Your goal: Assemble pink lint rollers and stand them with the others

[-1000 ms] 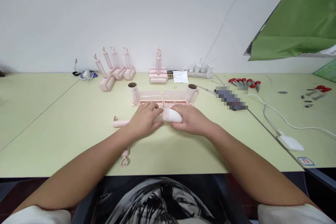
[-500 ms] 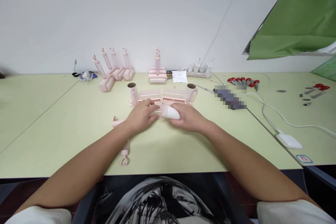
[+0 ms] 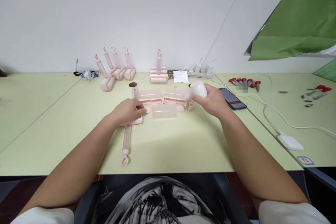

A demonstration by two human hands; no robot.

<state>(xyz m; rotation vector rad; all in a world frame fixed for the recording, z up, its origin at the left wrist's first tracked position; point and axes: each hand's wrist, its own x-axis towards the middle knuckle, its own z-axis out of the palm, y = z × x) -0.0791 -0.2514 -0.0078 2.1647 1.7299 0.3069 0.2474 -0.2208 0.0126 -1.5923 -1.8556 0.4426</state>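
My right hand (image 3: 213,99) is wrapped round a white lint-roller refill (image 3: 201,90) with a pink end, raised off the table at the right. Curled fingers of my left hand (image 3: 131,109) pinch the edge of a flat pink round cap (image 3: 147,110) on the table. Under that hand lies a pink lint roller, partly hidden, its clear handle (image 3: 127,138) pointing toward me. A clear cover (image 3: 164,111) lies between the hands, with a second round cap (image 3: 180,109) at its right end. Behind it sit two open pink roller housings (image 3: 151,96) (image 3: 175,96).
A cardboard-cored tube (image 3: 133,86) stands behind my left hand. Several assembled lint rollers (image 3: 107,83) stand along the wall, more (image 3: 159,77) at the centre. At right lie a phone (image 3: 233,98), a white cable with a charger (image 3: 290,142), and several red-handled tools (image 3: 244,81).
My right hand has moved right and up, carrying the white refill. My left hand has shifted left off the clear cover, which now lies uncovered with the round caps.
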